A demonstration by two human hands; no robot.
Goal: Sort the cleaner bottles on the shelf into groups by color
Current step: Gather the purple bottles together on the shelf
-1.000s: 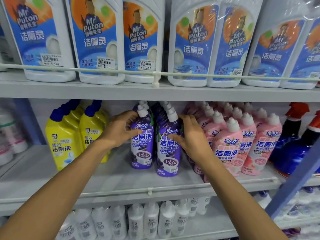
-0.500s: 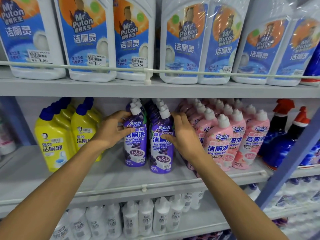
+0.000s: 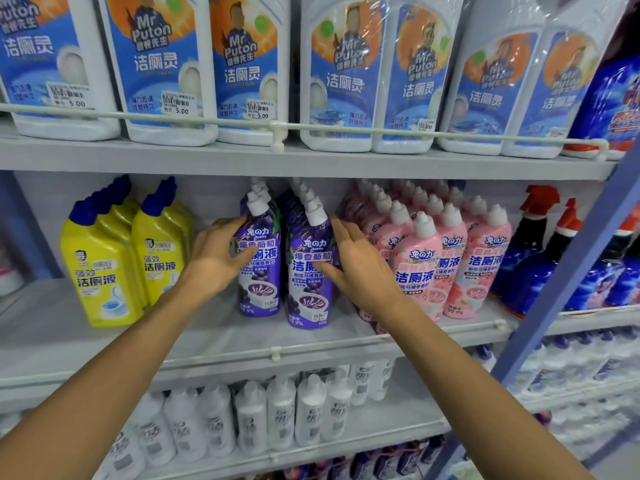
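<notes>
The middle shelf (image 3: pixel 221 341) holds yellow bottles (image 3: pixel 100 271) at the left, two rows of purple bottles in the centre and pink bottles (image 3: pixel 422 268) to their right. My left hand (image 3: pixel 214 258) grips the front left purple bottle (image 3: pixel 259 289) from its left side, fingers curled at its shoulder and thumb on the label. My right hand (image 3: pixel 356 268) lies against the right side of the front right purple bottle (image 3: pixel 308 299), fingers fairly straight and thumb on the label. Both bottles stand upright on the shelf.
Dark blue spray bottles (image 3: pixel 533 258) with red triggers stand at the right behind a blue upright post (image 3: pixel 568 258). Large white Mr Puton jugs (image 3: pixel 166 71) fill the shelf above behind a rail. White bottles (image 3: pixel 280 410) line the shelf below. Bare shelf lies between yellow and purple bottles.
Both hands have stayed on the two front purple bottles. My right hand's fingers have straightened and loosened along its bottle. The bottles have not visibly moved on the shelf.
</notes>
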